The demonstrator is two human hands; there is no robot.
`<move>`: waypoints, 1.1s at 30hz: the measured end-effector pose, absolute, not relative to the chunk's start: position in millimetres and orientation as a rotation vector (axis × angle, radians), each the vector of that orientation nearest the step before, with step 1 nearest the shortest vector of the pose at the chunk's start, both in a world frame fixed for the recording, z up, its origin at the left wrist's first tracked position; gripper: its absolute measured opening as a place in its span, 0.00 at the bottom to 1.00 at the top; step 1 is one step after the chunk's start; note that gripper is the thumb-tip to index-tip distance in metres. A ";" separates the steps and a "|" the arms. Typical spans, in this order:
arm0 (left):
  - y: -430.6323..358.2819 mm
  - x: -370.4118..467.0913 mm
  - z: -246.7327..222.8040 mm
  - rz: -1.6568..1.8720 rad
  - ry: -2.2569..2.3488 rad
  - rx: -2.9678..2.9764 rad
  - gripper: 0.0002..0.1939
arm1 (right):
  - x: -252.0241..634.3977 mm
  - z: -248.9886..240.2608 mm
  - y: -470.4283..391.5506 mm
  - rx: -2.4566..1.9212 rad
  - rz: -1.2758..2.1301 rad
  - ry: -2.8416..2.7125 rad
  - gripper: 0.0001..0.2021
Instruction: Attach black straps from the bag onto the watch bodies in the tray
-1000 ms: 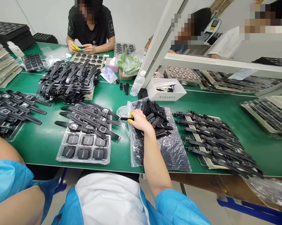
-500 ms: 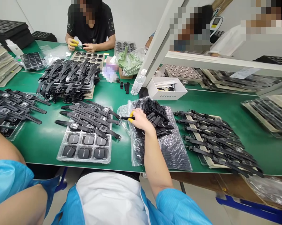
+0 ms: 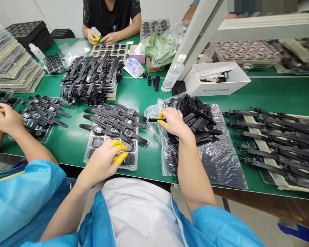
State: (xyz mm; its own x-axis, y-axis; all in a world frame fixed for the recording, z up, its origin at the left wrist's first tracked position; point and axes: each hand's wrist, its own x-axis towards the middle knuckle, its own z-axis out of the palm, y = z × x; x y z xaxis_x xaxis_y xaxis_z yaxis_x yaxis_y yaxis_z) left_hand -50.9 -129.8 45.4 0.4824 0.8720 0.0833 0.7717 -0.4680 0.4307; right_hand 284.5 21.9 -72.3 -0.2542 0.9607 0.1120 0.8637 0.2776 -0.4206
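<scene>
My right hand, with yellow finger covers, pinches a black strap at the left edge of a pile of black straps on a plastic bag. Over the near part of a clear tray hovers my left hand, its yellow-covered fingers curved and apart, holding nothing. Several watches with black straps lie across the far part of that tray. Dark square pieces sit in its near compartments, partly hidden by my left hand.
Strapped watches lie on trays at the right and back left. A bottle and white box stand behind the strap pile. At the left a co-worker's hands are close; another person sits opposite.
My left hand has come into view over the tray. My right hand still pinches the strap beside the pile. The camera view has shifted, and the left co-worker's hands now show.
</scene>
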 end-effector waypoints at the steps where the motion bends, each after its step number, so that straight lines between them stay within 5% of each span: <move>1: -128.7 -42.0 34.6 0.301 1.416 2.443 0.12 | 285.4 -72.2 21.5 -1.651 0.382 -2.203 0.03; 6: -112.7 -15.4 9.7 -0.196 1.537 2.575 0.13 | 291.1 -66.5 22.0 -1.687 0.355 -2.142 0.03; 12: -107.4 -3.0 13.9 -0.285 1.455 2.711 0.14 | 285.2 -52.8 25.2 -1.642 0.500 -1.878 0.05; 19: -73.2 -29.8 33.8 0.013 1.331 2.474 0.07 | 228.0 -40.0 8.7 -1.140 1.217 -1.276 0.16; 23: -11.7 -30.6 43.6 0.536 1.394 2.043 0.08 | 201.6 -36.0 0.6 -0.865 1.620 -1.024 0.24; 33: 46.3 22.5 -41.9 1.007 1.074 2.032 0.22 | 201.0 -42.7 3.5 -0.965 1.518 -1.090 0.25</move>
